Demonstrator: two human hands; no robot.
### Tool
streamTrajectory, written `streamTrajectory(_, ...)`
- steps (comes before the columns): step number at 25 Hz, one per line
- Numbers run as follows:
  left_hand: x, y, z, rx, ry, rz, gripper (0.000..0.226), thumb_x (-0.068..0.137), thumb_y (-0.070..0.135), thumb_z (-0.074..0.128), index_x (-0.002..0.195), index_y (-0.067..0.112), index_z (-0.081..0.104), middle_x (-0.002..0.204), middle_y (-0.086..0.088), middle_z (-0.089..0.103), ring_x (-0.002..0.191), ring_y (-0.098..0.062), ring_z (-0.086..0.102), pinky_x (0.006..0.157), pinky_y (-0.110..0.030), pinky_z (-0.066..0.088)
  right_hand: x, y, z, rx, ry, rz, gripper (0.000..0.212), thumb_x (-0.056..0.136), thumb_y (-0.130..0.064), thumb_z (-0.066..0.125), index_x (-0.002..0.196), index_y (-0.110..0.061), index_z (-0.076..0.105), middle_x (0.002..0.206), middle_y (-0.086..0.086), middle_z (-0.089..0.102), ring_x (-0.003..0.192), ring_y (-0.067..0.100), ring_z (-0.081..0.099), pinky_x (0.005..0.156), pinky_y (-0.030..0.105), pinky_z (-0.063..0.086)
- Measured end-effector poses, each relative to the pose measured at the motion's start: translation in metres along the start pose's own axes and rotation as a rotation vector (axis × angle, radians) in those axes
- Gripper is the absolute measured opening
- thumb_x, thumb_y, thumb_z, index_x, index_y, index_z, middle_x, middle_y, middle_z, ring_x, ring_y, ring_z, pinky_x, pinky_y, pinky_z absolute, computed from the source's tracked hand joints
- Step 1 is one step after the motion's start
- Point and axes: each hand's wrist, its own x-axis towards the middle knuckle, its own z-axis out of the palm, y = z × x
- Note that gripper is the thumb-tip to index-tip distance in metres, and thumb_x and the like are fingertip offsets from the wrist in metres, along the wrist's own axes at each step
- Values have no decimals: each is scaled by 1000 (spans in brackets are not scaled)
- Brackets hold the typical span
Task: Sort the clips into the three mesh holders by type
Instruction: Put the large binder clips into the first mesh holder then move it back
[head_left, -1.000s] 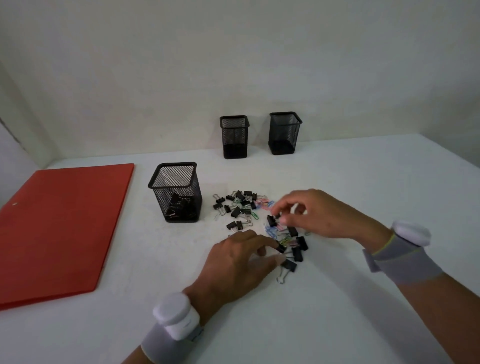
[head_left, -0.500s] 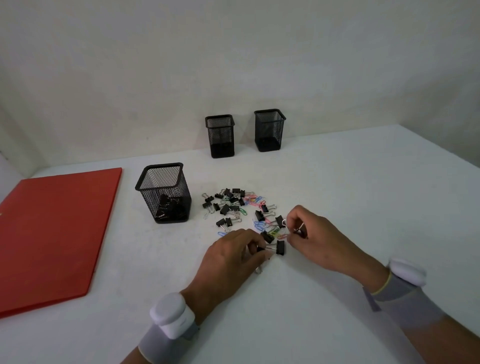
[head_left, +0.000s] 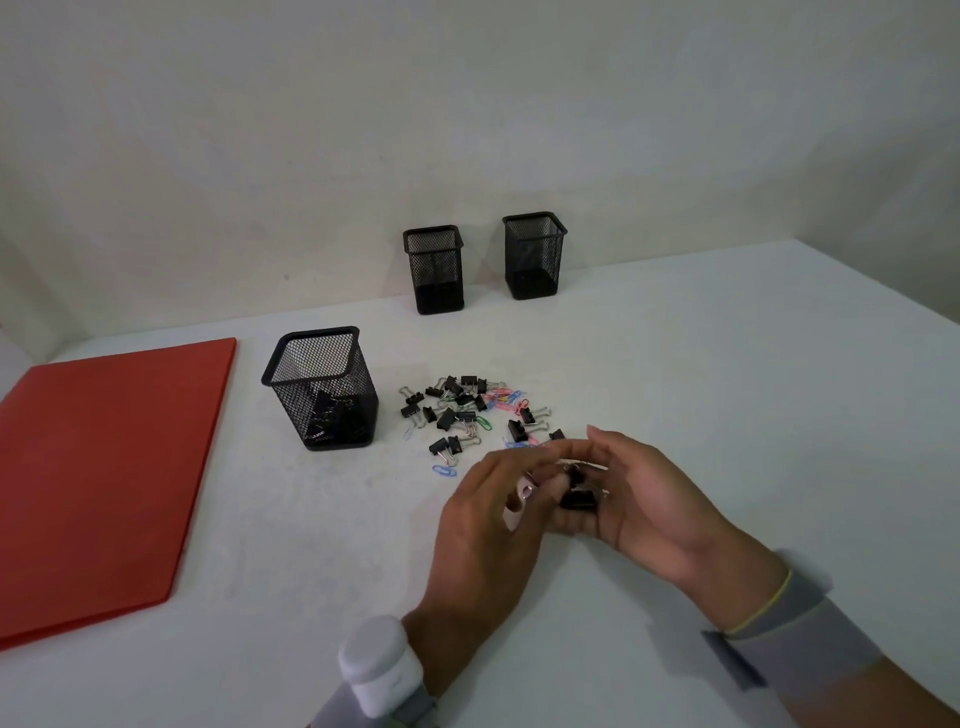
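A heap of black binder clips (head_left: 451, 415) mixed with coloured paper clips (head_left: 506, 399) lies on the white table. My left hand (head_left: 488, 525) and my right hand (head_left: 639, 504) meet just in front of the heap, lifted off the table. Between their fingers sit several black binder clips (head_left: 575, 493); both hands touch them. The nearest mesh holder (head_left: 322, 387) stands left of the heap with black binder clips inside. Two more mesh holders (head_left: 435, 269) (head_left: 535, 255) stand at the back by the wall.
A red folder (head_left: 104, 467) lies flat on the left side of the table. A single blue paper clip (head_left: 444, 471) rests apart, left of my hands. White walls close the back and the sides.
Both hands have gathered binder clips from the near edge of the heap and raised them together off the table. The clips that lay by my fingers are gone from the surface.
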Motion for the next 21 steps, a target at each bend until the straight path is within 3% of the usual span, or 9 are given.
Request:
streamTrajectory(3, 3, -15, -1, 202, 22, -21, 20, 91, 34, 56, 110, 34, 64, 108, 19, 61, 96, -2, 53, 80, -20, 45, -1, -7, -8, 57, 77, -59, 39, 99, -30, 40, 108, 1, 62, 92, 22, 66, 72, 33, 70, 64, 40, 62)
streamTrajectory(5, 4, -18, 1, 383, -105, -23, 32, 87, 46, 54, 116, 35, 62, 112, 14, 56, 102, -9, 48, 87, -30, 43, -2, -11, -16, 64, 102, -89, 37, 99, -31, 41, 108, -1, 61, 92, 20, 66, 77, 36, 70, 70, 43, 61)
streamTrajectory(7, 3, -16, 3, 485, -224, -45, 45, 83, 61, 46, 121, 40, 58, 113, 15, 50, 104, -10, 42, 88, -29, 39, -3, -11, -21, 77, 122, -95, 35, 99, -30, 42, 109, -2, 60, 91, 20, 65, 78, 37, 70, 72, 45, 60)
streamTrajectory(9, 4, -15, 2, 503, -252, -63, 43, 82, 65, 44, 118, 44, 57, 109, 17, 48, 102, -8, 40, 88, -27, 37, -3, -11, -24, 100, 132, -93, 33, 99, -29, 42, 109, -2, 58, 89, 21, 65, 78, 37, 69, 72, 45, 61)
streamTrajectory(12, 8, -17, 1, 534, -264, 31, 37, 90, 60, 38, 113, 41, 59, 104, 15, 56, 95, -11, 47, 83, -31, 41, -5, -13, -26, 106, 133, -104, 33, 99, -29, 43, 108, -1, 59, 90, 21, 64, 80, 37, 68, 73, 45, 61)
streamTrajectory(15, 13, -23, 3, 492, -200, 106, 44, 97, 53, 28, 102, 33, 67, 94, 11, 65, 83, -14, 56, 74, -37, 49, -7, -16, -29, 104, 152, -115, 31, 99, -27, 43, 104, -1, 60, 88, 20, 64, 78, 35, 67, 68, 42, 61)
streamTrajectory(18, 21, -22, 5, 355, -87, 103, 26, 96, 39, 45, 99, 27, 68, 90, 9, 66, 81, -13, 57, 72, -37, 50, -7, -14, -29, 78, 151, -101, 29, 98, -26, 45, 102, -2, 60, 87, 19, 63, 74, 33, 67, 57, 35, 59)
streamTrajectory(21, 31, -11, 11, 284, -49, 184, 16, 95, 29, 55, 102, 24, 69, 86, 7, 67, 76, -14, 55, 68, -39, 48, -5, -9, -25, 81, 101, -35, 34, 97, -28, 46, 104, 0, 63, 90, 23, 64, 76, 38, 68, 62, 40, 61)
